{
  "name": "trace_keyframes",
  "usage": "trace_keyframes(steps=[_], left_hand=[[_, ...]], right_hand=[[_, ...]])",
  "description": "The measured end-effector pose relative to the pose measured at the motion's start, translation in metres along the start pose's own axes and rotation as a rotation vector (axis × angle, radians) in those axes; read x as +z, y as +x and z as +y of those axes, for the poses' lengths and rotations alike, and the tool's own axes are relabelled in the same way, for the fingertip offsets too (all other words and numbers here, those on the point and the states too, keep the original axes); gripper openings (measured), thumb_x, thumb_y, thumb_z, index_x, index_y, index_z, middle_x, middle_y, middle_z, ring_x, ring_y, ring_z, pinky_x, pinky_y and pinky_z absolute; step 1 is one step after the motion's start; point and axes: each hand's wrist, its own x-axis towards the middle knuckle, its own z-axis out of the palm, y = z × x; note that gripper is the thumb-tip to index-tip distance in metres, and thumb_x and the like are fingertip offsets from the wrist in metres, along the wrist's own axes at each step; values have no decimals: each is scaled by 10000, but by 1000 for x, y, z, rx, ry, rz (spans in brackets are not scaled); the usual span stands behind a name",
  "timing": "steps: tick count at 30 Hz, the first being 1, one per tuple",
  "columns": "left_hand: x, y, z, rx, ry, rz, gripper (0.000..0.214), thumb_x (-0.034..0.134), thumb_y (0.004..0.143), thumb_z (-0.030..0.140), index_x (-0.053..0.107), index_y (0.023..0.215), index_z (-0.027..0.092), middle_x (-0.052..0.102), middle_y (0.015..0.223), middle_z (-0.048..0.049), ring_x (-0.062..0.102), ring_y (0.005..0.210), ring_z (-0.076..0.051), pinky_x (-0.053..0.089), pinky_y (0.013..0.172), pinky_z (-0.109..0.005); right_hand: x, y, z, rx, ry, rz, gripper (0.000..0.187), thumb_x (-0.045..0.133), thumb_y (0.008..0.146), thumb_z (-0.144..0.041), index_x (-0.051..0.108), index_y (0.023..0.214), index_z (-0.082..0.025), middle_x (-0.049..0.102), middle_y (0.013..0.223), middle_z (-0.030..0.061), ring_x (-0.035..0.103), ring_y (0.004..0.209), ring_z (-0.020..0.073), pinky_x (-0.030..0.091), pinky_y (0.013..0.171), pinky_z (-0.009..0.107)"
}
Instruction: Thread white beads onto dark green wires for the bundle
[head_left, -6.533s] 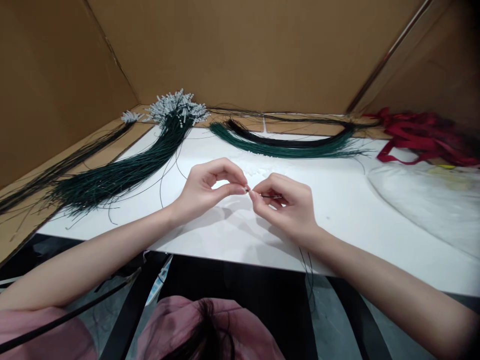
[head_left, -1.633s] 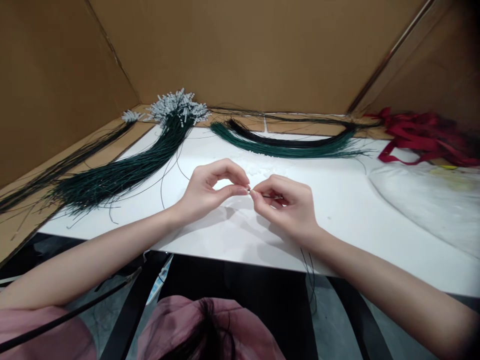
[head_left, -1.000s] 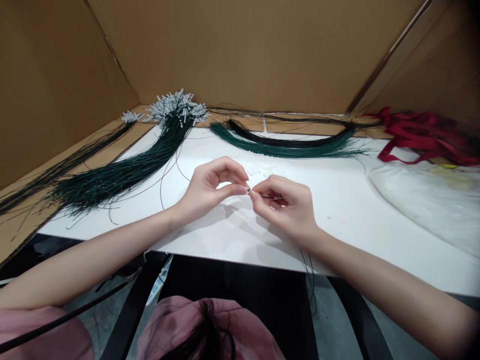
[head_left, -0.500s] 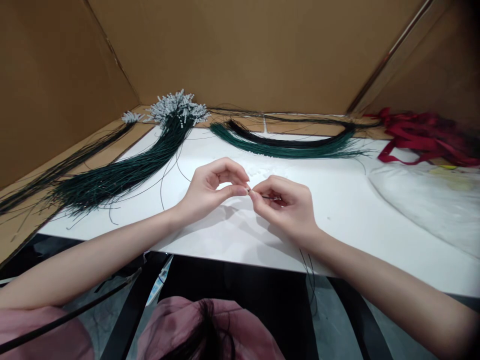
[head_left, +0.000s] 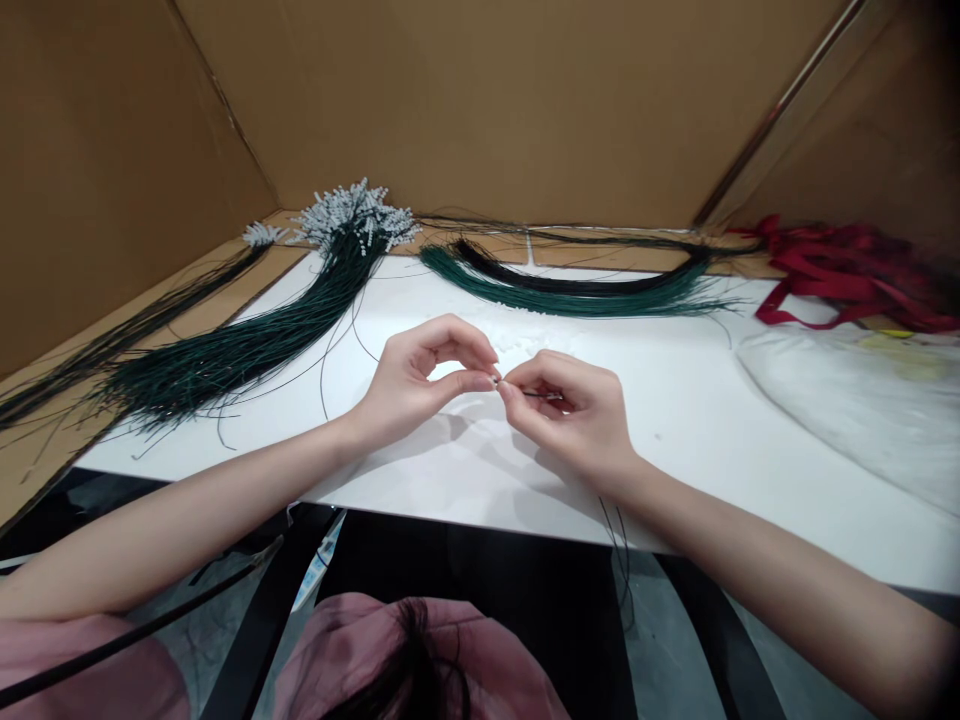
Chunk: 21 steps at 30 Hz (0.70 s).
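Head view: left hand (head_left: 417, 386) and right hand (head_left: 581, 418) pinch dark wire (head_left: 537, 393).

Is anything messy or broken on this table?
Nothing looks broken. A few loose strands have strayed from the big green bundle and curl across the white table. The thin wire pinched in the right hand seems to trail off the table's front edge.

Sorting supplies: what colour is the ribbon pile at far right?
Red; the heap of red ribbon shows best in the head view.
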Motion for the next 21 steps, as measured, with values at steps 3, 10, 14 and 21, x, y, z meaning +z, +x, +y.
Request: trace_keyframes(steps=[3, 10, 14, 21], left_hand=[[0, 0, 0, 14, -9, -4, 163, 775, 761, 158, 662, 879, 166, 672, 833, -21, 674, 784, -127, 569, 761, -241], [0, 0, 0, 24, -45, -14, 173, 765, 760, 113, 661, 891, 160, 668, 844, -16, 673, 791, -115, 559, 765, -220], [-1, 0, 0, 16, -15, -13, 159, 767, 768, 155, 661, 885, 163, 667, 839, -21, 672, 787, -125, 563, 763, -236], [-1, -2, -2, 13, 60, -40, 119, 741, 797, 176, 664, 888, 175, 677, 828, -28, 659, 796, -137, 548, 759, -255]], right_hand=[[0, 0, -1, 25, 18, -4, 123, 613, 795, -107, 619, 691, -173, 491, 579, -36, 381, 503, 72, 290, 463, 228], [0, 0, 0, 45, 52, -8, 114, 620, 797, -110, 621, 701, -172, 493, 584, -33, 388, 510, 74, 288, 463, 227], [0, 0, 1, 32, 39, -11, 123, 614, 795, -106, 614, 694, -175, 482, 577, -37, 387, 510, 75, 288, 466, 227], [0, 0, 2, -24, -33, -23, 133, 597, 785, -86, 610, 684, -172, 493, 579, -34, 387, 512, 75, 294, 474, 227]])
